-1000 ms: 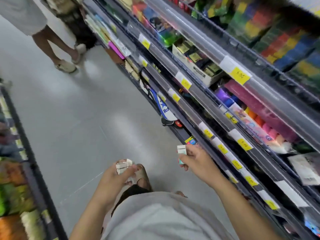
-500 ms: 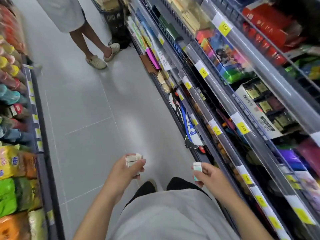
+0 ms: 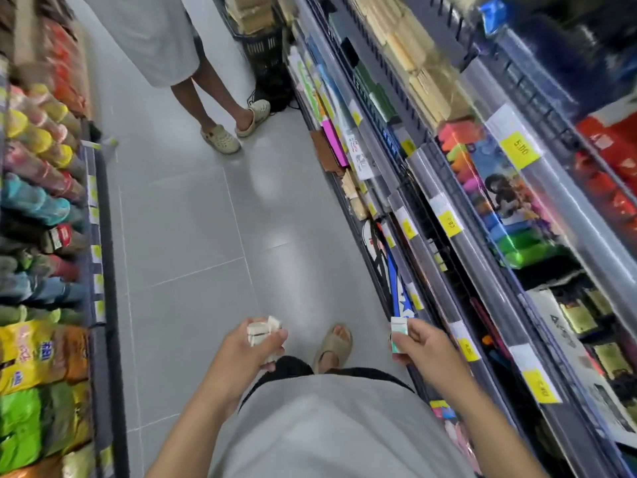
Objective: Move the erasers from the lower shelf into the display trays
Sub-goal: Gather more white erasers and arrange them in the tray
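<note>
My left hand [image 3: 246, 353] is closed around a small bunch of white erasers [image 3: 262, 331], held at waist height over the grey aisle floor. To its right, my right hand [image 3: 422, 348] pinches a single white eraser with a green sleeve [image 3: 398, 334], close to the front rail of the stationery shelves [image 3: 458, 243]. Both hands are apart from the shelves. No display tray can be made out among the blurred shelf goods.
Stationery shelves with yellow price tags run along the right. Shelves of coloured packets [image 3: 38, 208] line the left. Another person [image 3: 162, 39] in sandals stands ahead in the aisle beside a black basket [image 3: 262, 53]. My own sandalled foot [image 3: 332, 343] shows below.
The view has swung up and left along the aisle as I rose. Both hands keep hold of their erasers and have spread a little further apart.
</note>
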Tool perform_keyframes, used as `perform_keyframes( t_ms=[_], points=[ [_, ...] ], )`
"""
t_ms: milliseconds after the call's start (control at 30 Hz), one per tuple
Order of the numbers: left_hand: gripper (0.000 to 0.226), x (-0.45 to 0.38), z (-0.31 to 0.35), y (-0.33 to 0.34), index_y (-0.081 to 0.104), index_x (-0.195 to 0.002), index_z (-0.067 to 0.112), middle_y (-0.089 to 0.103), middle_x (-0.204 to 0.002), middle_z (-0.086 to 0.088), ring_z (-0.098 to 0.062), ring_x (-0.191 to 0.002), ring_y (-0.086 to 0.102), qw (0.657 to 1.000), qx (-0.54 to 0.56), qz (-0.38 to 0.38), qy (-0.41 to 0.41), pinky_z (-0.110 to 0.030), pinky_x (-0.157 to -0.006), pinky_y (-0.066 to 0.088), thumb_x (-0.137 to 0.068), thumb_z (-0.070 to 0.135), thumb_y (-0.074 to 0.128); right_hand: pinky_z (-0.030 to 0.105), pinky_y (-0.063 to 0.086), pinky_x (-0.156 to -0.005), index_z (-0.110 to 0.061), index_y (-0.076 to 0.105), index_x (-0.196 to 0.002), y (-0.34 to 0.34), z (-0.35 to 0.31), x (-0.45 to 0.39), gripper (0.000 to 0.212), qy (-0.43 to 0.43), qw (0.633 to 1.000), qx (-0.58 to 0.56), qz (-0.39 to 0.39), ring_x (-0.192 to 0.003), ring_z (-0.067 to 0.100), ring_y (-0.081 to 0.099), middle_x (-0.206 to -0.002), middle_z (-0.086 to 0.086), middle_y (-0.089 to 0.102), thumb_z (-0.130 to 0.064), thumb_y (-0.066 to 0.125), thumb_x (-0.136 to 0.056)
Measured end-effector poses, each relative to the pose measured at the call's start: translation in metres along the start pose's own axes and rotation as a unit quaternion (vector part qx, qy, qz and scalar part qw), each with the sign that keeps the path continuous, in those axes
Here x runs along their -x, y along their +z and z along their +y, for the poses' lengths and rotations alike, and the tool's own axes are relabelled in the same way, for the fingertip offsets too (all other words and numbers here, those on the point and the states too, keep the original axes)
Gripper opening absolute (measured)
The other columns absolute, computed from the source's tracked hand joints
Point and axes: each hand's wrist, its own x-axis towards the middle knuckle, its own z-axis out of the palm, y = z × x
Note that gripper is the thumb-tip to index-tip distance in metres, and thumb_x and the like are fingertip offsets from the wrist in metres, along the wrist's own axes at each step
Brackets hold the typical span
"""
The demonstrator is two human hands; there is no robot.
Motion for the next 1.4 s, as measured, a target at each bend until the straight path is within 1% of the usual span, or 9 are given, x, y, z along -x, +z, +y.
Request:
perform_keyframes(
  t_ms=[233,433,567,667,867,967,1133,1300,1400],
  points=[
    [0.02,-0.054,0.077,0.017,0.067,-0.107,0.008,0.07,-0.084,-0.008,-0.012,-0.067,0.066,1.0,0.004,0.004,0.017,-0.025,-0.063,0.055,-0.094,0.02,0.076,0.033,0.052,-0.066,-0.012,0.069,-0.095,-0.036,-0.086,-0.072,0.01,-0.048,0.999,0.005,0.003,-0.067,0.015,0.065,-0.081,0.01,0.072,-0.011,0.059,-0.094],
    [0.019,-0.107,0.163,0.042,0.069,-0.107,0.014,0.074,-0.084,-0.004,-0.009,-0.07,0.069,0.995,-0.03,-0.058,0.075,-0.022,-0.062,0.055,-0.093,0.023,0.077,0.022,0.051,-0.061,-0.012,0.067,-0.094,-0.058,-0.15,-0.08,0.009,-0.09,0.994,-0.032,0.056,-0.064,0.012,0.063,-0.077,0.002,0.068,-0.01,0.058,-0.096],
    [0.032,-0.139,0.229,0.063,0.066,-0.109,0.012,0.073,-0.081,-0.005,-0.015,-0.066,0.064,0.978,-0.068,-0.144,0.138,-0.03,-0.067,0.054,-0.088,0.03,0.081,0.023,0.049,-0.06,-0.024,0.068,-0.086,-0.069,-0.187,-0.07,0.017,-0.107,0.984,-0.046,0.132,-0.062,0.013,0.062,-0.075,-0.001,0.069,-0.012,0.059,-0.094],
    [0.046,-0.152,0.283,0.084,0.066,-0.11,0.01,0.073,-0.08,-0.003,-0.016,-0.065,0.062,0.953,-0.098,-0.224,0.179,-0.032,-0.066,0.053,-0.08,0.043,0.081,0.036,0.048,-0.064,-0.027,0.069,-0.093,-0.075,-0.208,-0.052,0.014,-0.107,0.971,-0.074,0.198,-0.066,0.015,0.063,-0.08,0.004,0.069,-0.016,0.06,-0.094],
    [0.032,-0.143,0.37,0.141,0.068,-0.102,0.015,0.071,-0.076,-0.012,-0.021,-0.062,0.063,0.886,-0.109,-0.375,0.249,-0.027,-0.055,0.055,-0.08,0.029,0.087,0.014,0.047,-0.065,-0.038,0.072,-0.098,-0.082,-0.241,0.001,0.027,-0.154,0.921,-0.127,0.334,-0.065,0.013,0.063,-0.08,0.004,0.069,-0.015,0.058,-0.098],
    [0.012,-0.123,0.402,0.167,0.071,-0.087,0.031,0.07,-0.073,-0.007,-0.017,-0.055,0.06,0.835,-0.119,-0.44,0.307,-0.021,-0.049,0.048,-0.081,0.033,0.081,0.018,0.046,-0.065,-0.035,0.072,-0.101,-0.085,-0.255,0.026,0.028,-0.189,0.893,-0.143,0.382,-0.062,0.014,0.057,-0.079,0.005,0.067,-0.01,0.059,-0.098],
    [0.026,-0.09,0.448,0.195,0.067,-0.099,0.025,0.072,-0.074,-0.004,-0.016,-0.057,0.063,0.749,-0.138,-0.492,0.421,-0.014,-0.058,0.049,-0.085,0.046,0.075,0.025,0.047,-0.058,-0.035,0.064,-0.114,-0.091,-0.285,0.06,0.024,-0.258,0.843,-0.166,0.442,-0.067,0.014,0.058,-0.099,0.0,0.07,-0.019,0.06,-0.097],
    [0.024,-0.074,0.483,0.21,0.07,-0.1,0.032,0.073,-0.083,-0.006,-0.023,-0.061,0.062,0.721,-0.084,-0.541,0.424,-0.028,-0.06,0.054,-0.082,0.046,0.079,0.031,0.042,-0.061,-0.036,0.061,-0.118,-0.103,-0.319,0.083,0.025,-0.288,0.83,-0.161,0.45,-0.068,0.018,0.047,-0.096,0.013,0.058,-0.029,0.056,-0.094],
    [0.029,-0.071,0.5,0.215,0.07,-0.101,0.023,0.071,-0.082,-0.008,-0.024,-0.061,0.061,0.716,-0.067,-0.543,0.434,-0.027,-0.057,0.052,-0.082,0.043,0.08,0.028,0.045,-0.062,-0.035,0.059,-0.119,-0.114,-0.348,0.087,0.027,-0.299,0.831,-0.087,0.461,-0.069,0.011,0.051,-0.094,-0.007,0.06,-0.029,0.056,-0.094]
  ],
)
